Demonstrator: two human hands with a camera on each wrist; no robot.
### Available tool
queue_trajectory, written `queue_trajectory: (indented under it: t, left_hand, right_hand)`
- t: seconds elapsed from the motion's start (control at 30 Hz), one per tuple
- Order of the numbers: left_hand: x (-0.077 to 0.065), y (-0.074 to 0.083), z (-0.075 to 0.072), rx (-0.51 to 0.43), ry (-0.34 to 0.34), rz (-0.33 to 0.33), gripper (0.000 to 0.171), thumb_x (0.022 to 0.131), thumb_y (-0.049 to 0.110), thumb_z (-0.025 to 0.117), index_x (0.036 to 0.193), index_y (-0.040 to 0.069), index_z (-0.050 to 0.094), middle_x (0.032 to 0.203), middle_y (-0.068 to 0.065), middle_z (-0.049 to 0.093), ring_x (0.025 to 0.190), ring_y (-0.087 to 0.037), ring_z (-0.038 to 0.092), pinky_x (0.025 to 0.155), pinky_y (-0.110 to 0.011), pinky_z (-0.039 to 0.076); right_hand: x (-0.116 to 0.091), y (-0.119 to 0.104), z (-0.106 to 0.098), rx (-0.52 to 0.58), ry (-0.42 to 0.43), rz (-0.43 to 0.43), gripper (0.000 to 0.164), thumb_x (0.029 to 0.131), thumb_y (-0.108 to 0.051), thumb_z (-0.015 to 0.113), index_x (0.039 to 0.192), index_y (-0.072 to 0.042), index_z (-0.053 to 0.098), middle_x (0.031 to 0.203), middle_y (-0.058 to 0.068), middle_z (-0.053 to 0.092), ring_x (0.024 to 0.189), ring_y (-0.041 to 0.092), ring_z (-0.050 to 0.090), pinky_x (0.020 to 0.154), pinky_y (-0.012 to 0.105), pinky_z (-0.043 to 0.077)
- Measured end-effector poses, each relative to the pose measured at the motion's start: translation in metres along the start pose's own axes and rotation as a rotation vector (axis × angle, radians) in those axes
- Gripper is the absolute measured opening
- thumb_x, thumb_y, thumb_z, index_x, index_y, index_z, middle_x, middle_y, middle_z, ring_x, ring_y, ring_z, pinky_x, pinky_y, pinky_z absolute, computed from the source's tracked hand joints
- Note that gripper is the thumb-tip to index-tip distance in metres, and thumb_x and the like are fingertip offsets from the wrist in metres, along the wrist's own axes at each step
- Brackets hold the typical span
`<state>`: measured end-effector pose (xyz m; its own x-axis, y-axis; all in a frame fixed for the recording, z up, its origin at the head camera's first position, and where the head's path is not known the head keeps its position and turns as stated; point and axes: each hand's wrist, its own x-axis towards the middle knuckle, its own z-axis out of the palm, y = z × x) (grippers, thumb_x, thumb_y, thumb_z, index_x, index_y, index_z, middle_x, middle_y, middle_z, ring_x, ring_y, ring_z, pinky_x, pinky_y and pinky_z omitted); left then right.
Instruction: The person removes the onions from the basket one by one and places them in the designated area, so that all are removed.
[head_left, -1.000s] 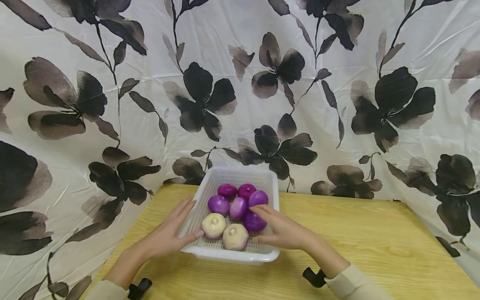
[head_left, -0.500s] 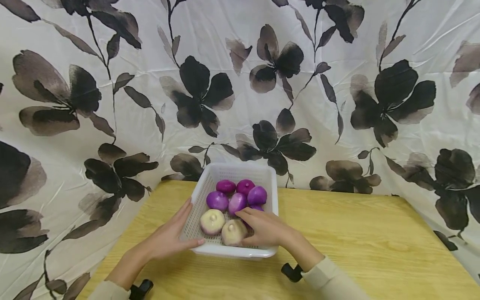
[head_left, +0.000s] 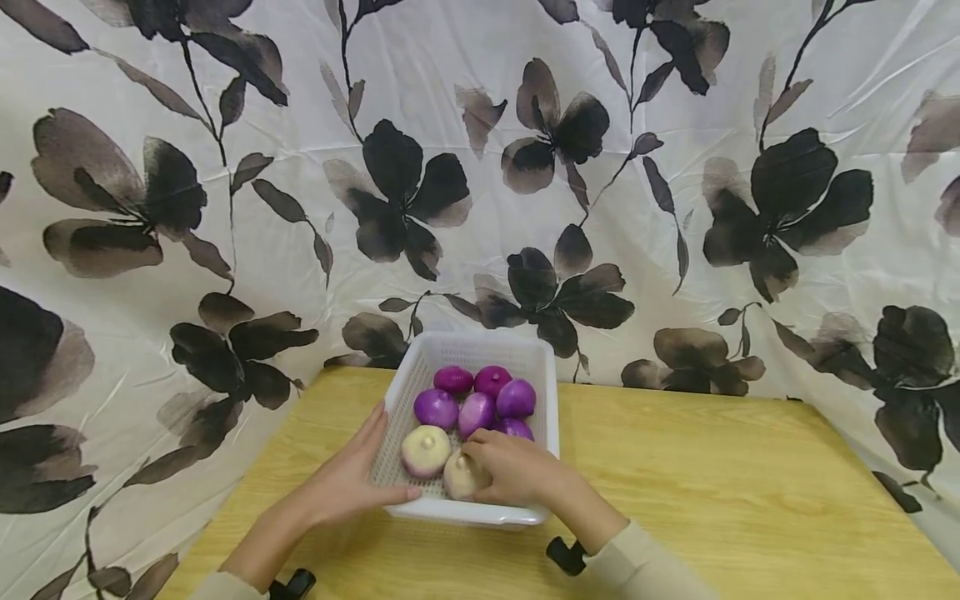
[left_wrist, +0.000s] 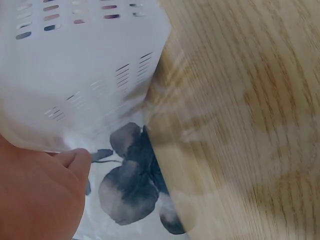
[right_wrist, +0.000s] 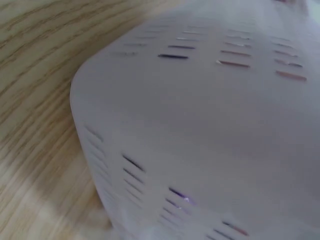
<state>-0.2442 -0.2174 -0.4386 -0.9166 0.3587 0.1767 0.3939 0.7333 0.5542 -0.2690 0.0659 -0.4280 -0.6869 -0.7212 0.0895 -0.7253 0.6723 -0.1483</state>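
Note:
A white perforated plastic basket [head_left: 549, 392] stands on the table, holding several purple onions [head_left: 436, 409] and two pale onions with purplish undersides. One pale onion [head_left: 426, 451] sits at the front left of the basket. My right hand [head_left: 521, 471] reaches in over the front right and grips the other pale onion [head_left: 459, 478], its fingertips on top and thumb at the near side, partly hiding it. My left hand [head_left: 341, 492] touches the basket's front-left corner, straight fingers along the left side and thumb on the front rim. The right wrist view shows the basket's outer wall [right_wrist: 210, 115], not the hand.
The wooden table [head_left: 697, 475] extends to the right of the basket. A floral cloth [head_left: 480, 208] hangs just behind the table's back edge. Black wrist mounts [head_left: 566, 556] sit under both forearms.
My right hand has moved left and down from the purple onions at the basket's right side onto the front pale onion. My left thumb has settled on the front rim. The basket stays put.

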Motion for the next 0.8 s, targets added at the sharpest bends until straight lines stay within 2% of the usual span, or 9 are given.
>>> queue_trajectory:
  t: [0.1, 0.3, 0.53, 0.67, 0.8]
  left_hand:
    - [0.0011, -0.0012, -0.0018, 0.018, 0.008, 0.001, 0.132, 0.076, 0.07, 0.078, 0.162, -0.003, 0.009, 0.171, -0.019, 0.0, 0.152, -0.045, 0.018, 0.118, -0.061, 0.025]
    - [-0.0011, -0.0023, -0.0026, 0.041, 0.01, -0.012, 0.132, 0.075, 0.07, 0.078, 0.162, -0.004, 0.012, 0.171, -0.019, 0.001, 0.151, -0.047, 0.021, 0.117, -0.063, 0.027]
    - [-0.0013, -0.0019, -0.002, 0.042, 0.001, -0.02, 0.131, 0.075, 0.071, 0.077, 0.162, -0.004, 0.013, 0.171, -0.018, 0.001, 0.15, -0.047, 0.023, 0.116, -0.064, 0.029]
    - [0.0003, -0.0007, -0.0017, 0.04, 0.001, -0.015, 0.13, 0.076, 0.071, 0.077, 0.162, -0.002, 0.013, 0.171, -0.017, 0.001, 0.151, -0.047, 0.022, 0.115, -0.065, 0.029]
    - [-0.0005, 0.0001, -0.0012, 0.028, -0.016, -0.024, 0.131, 0.075, 0.071, 0.077, 0.162, -0.002, 0.012, 0.171, -0.016, -0.001, 0.152, -0.046, 0.02, 0.116, -0.064, 0.026]
  right_hand:
    - [0.0035, -0.0014, -0.0018, 0.005, -0.006, 0.003, 0.058, 0.084, -0.04, 0.084, 0.132, -0.012, 0.067, 0.122, -0.003, 0.064, 0.109, 0.011, 0.063, 0.095, 0.026, 0.054]
    - [0.0068, -0.0028, -0.0016, 0.059, -0.072, 0.029, 0.057, 0.088, -0.045, 0.079, 0.134, -0.014, 0.066, 0.107, -0.006, 0.062, 0.089, 0.006, 0.057, 0.079, 0.023, 0.053]
    - [0.0074, -0.0027, 0.0, 0.11, -0.105, 0.01, 0.043, 0.09, -0.042, 0.078, 0.12, -0.013, 0.066, 0.085, -0.009, 0.054, 0.077, 0.006, 0.052, 0.066, 0.021, 0.046]
    - [0.0066, 0.0002, -0.0016, 0.114, -0.117, -0.002, 0.036, 0.091, -0.038, 0.078, 0.115, -0.014, 0.065, 0.082, -0.008, 0.051, 0.076, 0.007, 0.049, 0.065, 0.022, 0.044]
    - [0.0037, 0.0014, -0.0033, 0.132, -0.12, -0.015, 0.047, 0.091, -0.038, 0.078, 0.128, -0.011, 0.066, 0.092, -0.007, 0.056, 0.083, 0.007, 0.052, 0.071, 0.021, 0.046]
